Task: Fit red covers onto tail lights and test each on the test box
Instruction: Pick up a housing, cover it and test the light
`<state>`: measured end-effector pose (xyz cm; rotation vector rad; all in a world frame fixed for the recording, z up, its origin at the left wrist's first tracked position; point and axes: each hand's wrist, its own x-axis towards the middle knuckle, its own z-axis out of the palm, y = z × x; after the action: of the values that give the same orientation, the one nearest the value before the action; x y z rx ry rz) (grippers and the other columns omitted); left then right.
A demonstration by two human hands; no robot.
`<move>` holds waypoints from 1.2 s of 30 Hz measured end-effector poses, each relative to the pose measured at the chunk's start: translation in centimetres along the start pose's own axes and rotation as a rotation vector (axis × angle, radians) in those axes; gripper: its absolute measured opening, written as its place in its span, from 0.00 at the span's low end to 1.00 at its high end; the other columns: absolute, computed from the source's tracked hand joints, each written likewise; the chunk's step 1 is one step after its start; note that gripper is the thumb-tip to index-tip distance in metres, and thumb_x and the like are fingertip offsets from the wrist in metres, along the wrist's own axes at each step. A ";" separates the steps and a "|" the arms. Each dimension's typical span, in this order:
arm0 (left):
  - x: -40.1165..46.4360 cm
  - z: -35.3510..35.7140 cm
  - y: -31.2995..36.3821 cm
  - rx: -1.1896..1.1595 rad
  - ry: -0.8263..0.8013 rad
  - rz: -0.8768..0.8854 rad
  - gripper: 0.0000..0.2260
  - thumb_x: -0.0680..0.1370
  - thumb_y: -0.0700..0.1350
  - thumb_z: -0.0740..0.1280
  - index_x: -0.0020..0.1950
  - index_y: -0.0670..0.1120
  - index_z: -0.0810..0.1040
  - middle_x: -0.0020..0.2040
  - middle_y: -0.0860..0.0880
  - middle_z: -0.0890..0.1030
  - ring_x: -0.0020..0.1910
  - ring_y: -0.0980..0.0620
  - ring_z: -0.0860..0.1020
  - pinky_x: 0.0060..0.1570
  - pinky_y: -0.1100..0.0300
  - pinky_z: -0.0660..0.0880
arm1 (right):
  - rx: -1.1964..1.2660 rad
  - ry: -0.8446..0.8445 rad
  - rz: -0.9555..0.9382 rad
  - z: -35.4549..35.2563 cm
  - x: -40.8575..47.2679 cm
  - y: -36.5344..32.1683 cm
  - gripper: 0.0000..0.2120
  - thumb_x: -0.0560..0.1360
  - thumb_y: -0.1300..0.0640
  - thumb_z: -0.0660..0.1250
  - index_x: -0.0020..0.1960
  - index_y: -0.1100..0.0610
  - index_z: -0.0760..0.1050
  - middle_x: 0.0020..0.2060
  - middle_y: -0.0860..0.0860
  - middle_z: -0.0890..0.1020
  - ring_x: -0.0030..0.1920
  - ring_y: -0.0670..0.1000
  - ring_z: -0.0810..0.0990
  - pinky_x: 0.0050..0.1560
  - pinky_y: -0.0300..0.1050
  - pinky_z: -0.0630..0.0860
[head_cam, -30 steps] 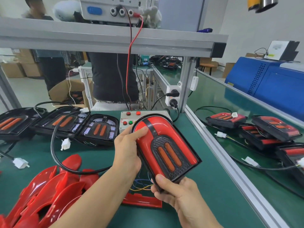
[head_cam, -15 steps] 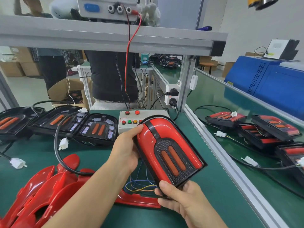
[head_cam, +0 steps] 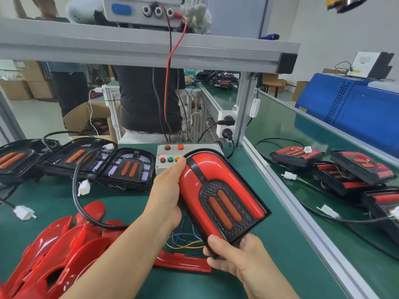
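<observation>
I hold a tail light (head_cam: 218,190) with a red cover fitted on it, tilted up over the green bench. My left hand (head_cam: 167,192) grips its left edge, thumb on the red cover near the top. My right hand (head_cam: 236,256) grips its lower corner from below. Just behind it stands the grey test box (head_cam: 167,155) with red, green and orange buttons. Loose red covers (head_cam: 56,251) lie in a pile at the lower left. Three uncovered black tail lights (head_cam: 127,169) sit in a row at the left.
Thin coloured wires (head_cam: 183,240) run under the held light, and a red cover piece (head_cam: 183,263) lies flat beneath. A black cable with a white plug (head_cam: 83,187) loops at left. Finished tail lights (head_cam: 354,167) lie on the right-hand bench beyond an aluminium rail (head_cam: 287,197). A person stands behind the bench.
The tail light has shifted a little to the right and towards me in both hands. My left thumb has slid from the cover's face to its top left edge.
</observation>
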<state>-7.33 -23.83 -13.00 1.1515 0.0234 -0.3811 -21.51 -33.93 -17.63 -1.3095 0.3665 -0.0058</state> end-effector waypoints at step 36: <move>-0.3 0.4 -0.2 0.128 -0.106 0.163 0.12 0.79 0.51 0.64 0.45 0.46 0.82 0.39 0.46 0.84 0.35 0.51 0.80 0.38 0.57 0.78 | 0.028 0.054 -0.087 0.5 -0.9 0.0 0.13 0.61 0.54 0.78 0.45 0.55 0.85 0.37 0.58 0.84 0.38 0.54 0.84 0.36 0.42 0.80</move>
<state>-7.72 -24.18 -12.90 1.2486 -0.1885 -0.3017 -22.25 -33.28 -17.25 -1.2989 0.3535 -0.1194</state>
